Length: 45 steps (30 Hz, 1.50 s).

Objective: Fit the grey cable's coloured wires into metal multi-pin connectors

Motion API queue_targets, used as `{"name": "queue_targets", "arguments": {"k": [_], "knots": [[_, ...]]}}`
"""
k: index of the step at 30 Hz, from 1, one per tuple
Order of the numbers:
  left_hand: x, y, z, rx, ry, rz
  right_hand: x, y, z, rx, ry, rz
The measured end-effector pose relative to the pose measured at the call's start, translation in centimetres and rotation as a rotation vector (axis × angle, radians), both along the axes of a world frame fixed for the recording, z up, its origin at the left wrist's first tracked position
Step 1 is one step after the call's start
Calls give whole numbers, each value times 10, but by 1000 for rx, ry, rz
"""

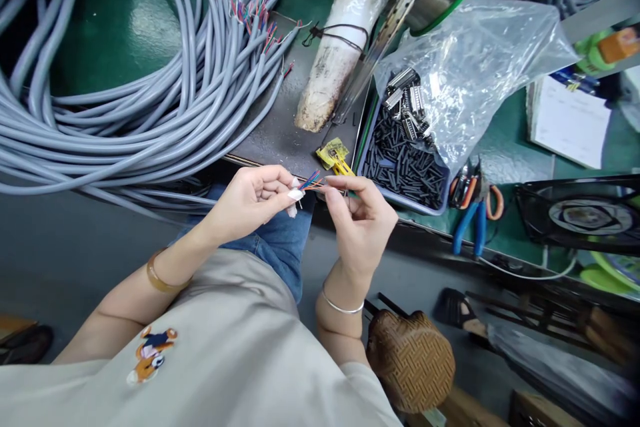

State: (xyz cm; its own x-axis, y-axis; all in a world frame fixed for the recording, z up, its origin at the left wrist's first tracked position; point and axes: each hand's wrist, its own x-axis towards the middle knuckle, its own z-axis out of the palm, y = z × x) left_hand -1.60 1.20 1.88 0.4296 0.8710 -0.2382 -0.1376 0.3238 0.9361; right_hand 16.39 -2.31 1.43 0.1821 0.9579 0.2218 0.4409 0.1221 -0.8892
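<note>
My left hand [253, 200] is closed in a pinch on a bunch of thin coloured wires [313, 179] that stick out past its fingertips. My right hand [357, 217] meets it from the right, fingers curled and thumb and forefinger pinching the tips of the same wires. Both hands hover over my lap, just in front of the dark bench edge. A big bundle of grey cables [150, 100] with stripped coloured ends lies on the bench to the left.
A blue tray [373, 177] of small black tubes and connectors sits right of my hands, under a clear plastic bag [480, 67]. Blue and orange pliers [473, 210] lie beside it. A yellow tool [336, 159], a white wrapped post [340, 47] and a woven stool [410, 360] are near.
</note>
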Motion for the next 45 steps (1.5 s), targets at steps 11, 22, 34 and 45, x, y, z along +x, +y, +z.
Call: {"name": "queue_targets", "arguments": {"k": [11,22,34,45], "knots": [[0,-2,-3,62,2,-7,-8,10,7,-181,217,67],[0,-3,-3,37,-9,-15,-7,10,4,-193,275,72],[-1,-3,-2,31,12,-4,-7,9,5,-211,288,98],[-1,-1,0,24,-12,15,-8,9,1,-195,286,34]]}}
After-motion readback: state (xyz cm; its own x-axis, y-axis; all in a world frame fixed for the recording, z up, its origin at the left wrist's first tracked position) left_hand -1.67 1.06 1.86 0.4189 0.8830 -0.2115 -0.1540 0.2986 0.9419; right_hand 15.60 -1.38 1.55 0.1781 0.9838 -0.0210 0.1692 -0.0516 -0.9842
